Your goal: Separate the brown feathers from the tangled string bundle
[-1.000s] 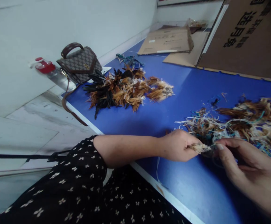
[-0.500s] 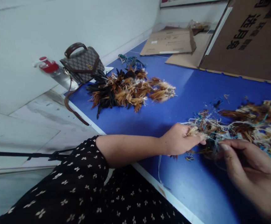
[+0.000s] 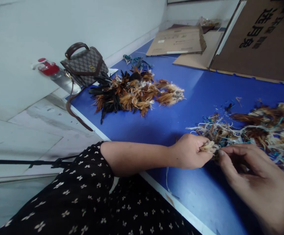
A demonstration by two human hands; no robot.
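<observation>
My left hand (image 3: 192, 150) is closed around a small bundle of feathers (image 3: 210, 147), whose pale quill ends stick out past the thumb. At those ends is my right hand (image 3: 257, 178), thumb and forefinger pinched together; whatever lies between the fingertips is too small to make out. Behind both hands spreads a loose heap of brown and cream feathers (image 3: 274, 133), tangled with white and teal strings (image 3: 230, 130). Farther left on the blue table (image 3: 193, 107) lies a pile of brown and black feather bunches (image 3: 134, 93).
A patterned handbag (image 3: 85, 67) and a red-capped bottle (image 3: 56, 75) stand by the wall at the left. Teal strips (image 3: 138, 61) lie behind the feather pile. Flat cardboard (image 3: 176, 40) and a large carton (image 3: 259, 42) occupy the back right.
My right hand has moved left, closer to my left hand, and now meets the quill ends. My left hand has shifted slightly right and down, still holding the feathers.
</observation>
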